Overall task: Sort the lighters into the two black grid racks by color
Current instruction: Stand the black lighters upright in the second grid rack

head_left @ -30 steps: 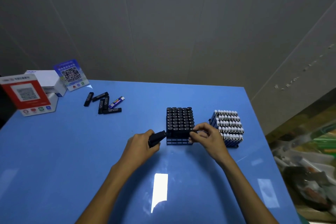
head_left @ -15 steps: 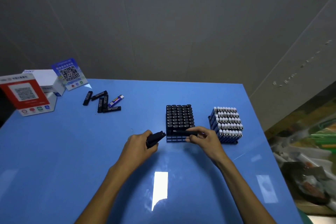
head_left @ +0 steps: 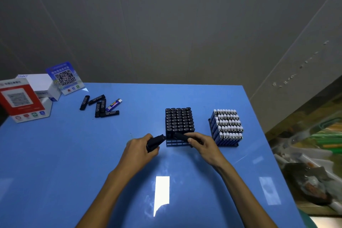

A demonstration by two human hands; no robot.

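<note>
Two black grid racks stand on the blue table. The left rack [head_left: 177, 142] is almost full of black lighters [head_left: 178, 119]; its front row shows open cells. The right rack [head_left: 228, 144] holds blue lighters with white caps [head_left: 228, 123]. My left hand [head_left: 140, 149] grips a bunch of black lighters [head_left: 155, 141] just left of the left rack. My right hand [head_left: 204, 144] pinches one black lighter [head_left: 180, 136], lying nearly level across the left rack's front row. Several loose black lighters [head_left: 99, 106] and one blue lighter [head_left: 114, 105] lie at the far left.
A red QR-code stand [head_left: 18, 101], a white box [head_left: 41, 84] and a blue QR-code stand [head_left: 63, 77] sit at the table's far left corner. The table's right edge [head_left: 266, 146] drops off to clutter on the floor. Grey walls rise behind.
My right hand has moved left along the front of the left rack and tipped its black lighter nearly level over the front row. My left hand has hardly moved.
</note>
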